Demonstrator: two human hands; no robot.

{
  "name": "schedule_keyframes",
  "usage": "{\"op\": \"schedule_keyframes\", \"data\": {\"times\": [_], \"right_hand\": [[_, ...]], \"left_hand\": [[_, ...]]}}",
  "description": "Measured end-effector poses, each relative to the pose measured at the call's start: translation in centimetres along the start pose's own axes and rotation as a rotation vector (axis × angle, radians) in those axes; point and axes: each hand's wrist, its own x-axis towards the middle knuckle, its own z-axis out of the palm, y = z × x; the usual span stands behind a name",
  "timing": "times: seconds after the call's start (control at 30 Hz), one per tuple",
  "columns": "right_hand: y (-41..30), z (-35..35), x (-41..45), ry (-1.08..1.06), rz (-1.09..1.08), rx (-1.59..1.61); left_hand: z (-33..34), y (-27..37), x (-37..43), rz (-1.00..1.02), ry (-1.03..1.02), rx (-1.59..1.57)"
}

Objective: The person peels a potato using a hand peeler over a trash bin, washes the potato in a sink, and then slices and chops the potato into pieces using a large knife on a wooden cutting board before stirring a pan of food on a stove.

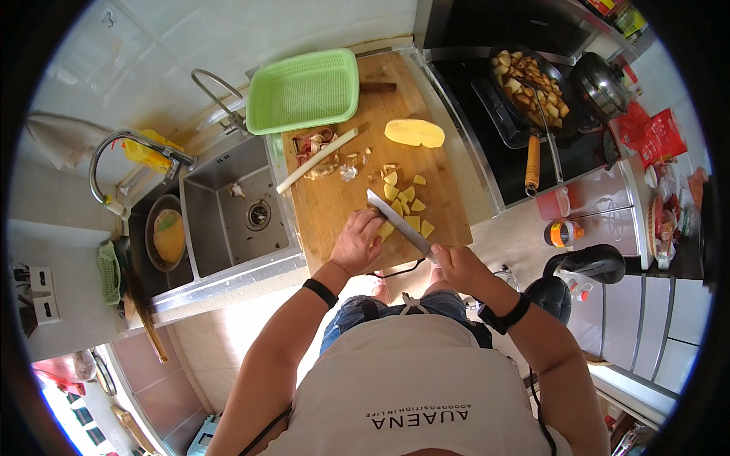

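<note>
My right hand point(461, 268) grips a kitchen knife point(402, 224) by its handle, the blade slanting up to the left across a wooden cutting board point(328, 222). Against the blade's left side, my left hand point(358, 239) holds down a piece of potato point(385, 230), partly hidden by the fingers. Cut potato chunks point(417, 204) lie right of the blade. Farther up the board rests a peeled potato half point(414, 133). Left of it are a white scallion stalk point(317, 160), garlic pieces point(348, 172) and reddish peelings point(315, 142).
A green plastic basket point(304, 91) sits on the board's far left corner. The steel sink point(228, 196) is at left, with a bowl point(167, 232) beside it. At right, a pan of browned chunks point(533, 94) stands on the black stove point(485, 131), its wooden handle point(532, 162) pointing towards me.
</note>
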Motion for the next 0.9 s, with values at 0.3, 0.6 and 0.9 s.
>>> {"op": "schedule_keyframes", "data": {"times": [0.3,0.6,0.9], "right_hand": [[2.6,3.0,2.7,0.025,0.068,-0.17],[1.8,1.2,1.2,0.048,0.083,0.006],[0.4,0.4,0.5,-0.006,-0.036,-0.024]], "left_hand": [[0.2,0.1,0.0,-0.005,0.028,-0.009],[0.2,0.0,-0.5,-0.006,0.031,-0.02],[0.4,-0.3,-0.5,0.002,0.064,-0.019]]}}
